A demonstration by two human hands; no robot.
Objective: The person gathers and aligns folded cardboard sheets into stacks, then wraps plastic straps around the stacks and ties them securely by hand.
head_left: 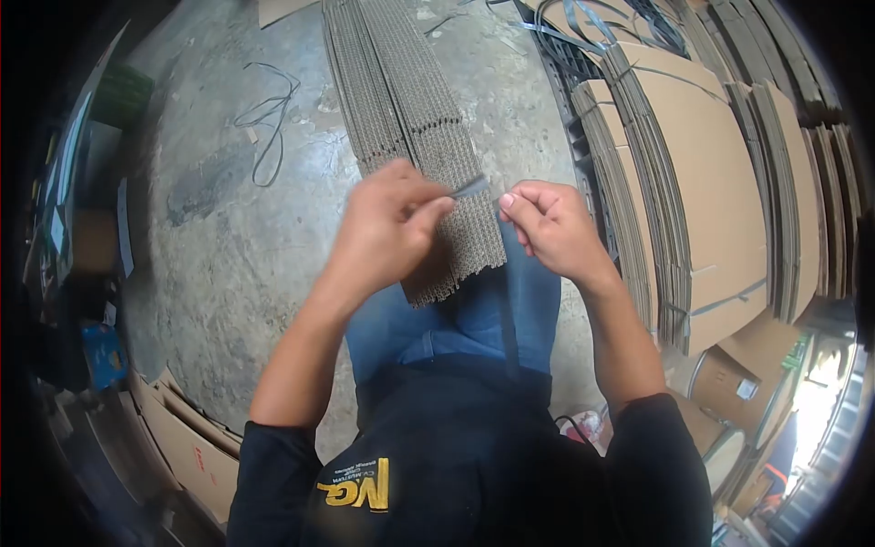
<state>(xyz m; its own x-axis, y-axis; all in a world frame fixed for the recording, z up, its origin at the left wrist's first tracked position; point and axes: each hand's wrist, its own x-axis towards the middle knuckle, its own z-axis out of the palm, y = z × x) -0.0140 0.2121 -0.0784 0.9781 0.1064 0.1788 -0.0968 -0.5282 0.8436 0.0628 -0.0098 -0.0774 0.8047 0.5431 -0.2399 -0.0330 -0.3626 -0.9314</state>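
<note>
Left hand (pixel 387 219): fingers clamped on strap (pixel 472 188). Right hand (pixel 551 223): fingertips together, contents unclear. Hold the strap flat, without twisting.

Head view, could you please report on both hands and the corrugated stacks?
Left hand pinching grey strap. Right hand pinched shut, contents unclear. Corrugated stacks lying partly below left hand. Nothing evidently in the way.

Near head-worn view, facing downward

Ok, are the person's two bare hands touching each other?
No: a gap separates the bare left hand from the bare right hand, with long greyish-brown corrugated cardboard strips showing behind it.
</note>
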